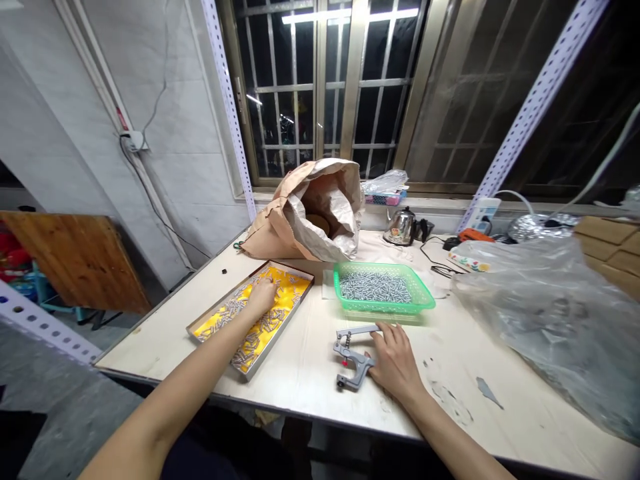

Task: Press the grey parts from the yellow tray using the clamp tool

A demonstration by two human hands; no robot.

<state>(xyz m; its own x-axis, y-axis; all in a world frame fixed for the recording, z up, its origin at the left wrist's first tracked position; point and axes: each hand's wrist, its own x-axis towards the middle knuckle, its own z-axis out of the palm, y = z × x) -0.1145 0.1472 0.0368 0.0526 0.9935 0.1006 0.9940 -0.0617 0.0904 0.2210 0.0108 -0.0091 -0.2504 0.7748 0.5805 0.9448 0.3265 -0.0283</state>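
My left hand (261, 295) reaches into a shallow tray with a yellow lining (293, 288) that holds several small silver metal parts; its fingers curl down onto the parts, and I cannot make out what they pinch. My right hand (395, 357) rests on the table beside a small grey hand press tool (352, 355), its fingers curved over the tool's right end and upper lever. Just behind the tool stands a green plastic basket (423, 295) filled with more silver cylindrical parts.
A brown paper sack (310, 213) lies open behind the tray. A large clear plastic bag (550, 313) covers the table's right side. A steel kettle (401, 227), cables and a power strip (483, 213) sit along the window sill. The table's front edge (300, 407) is near me.
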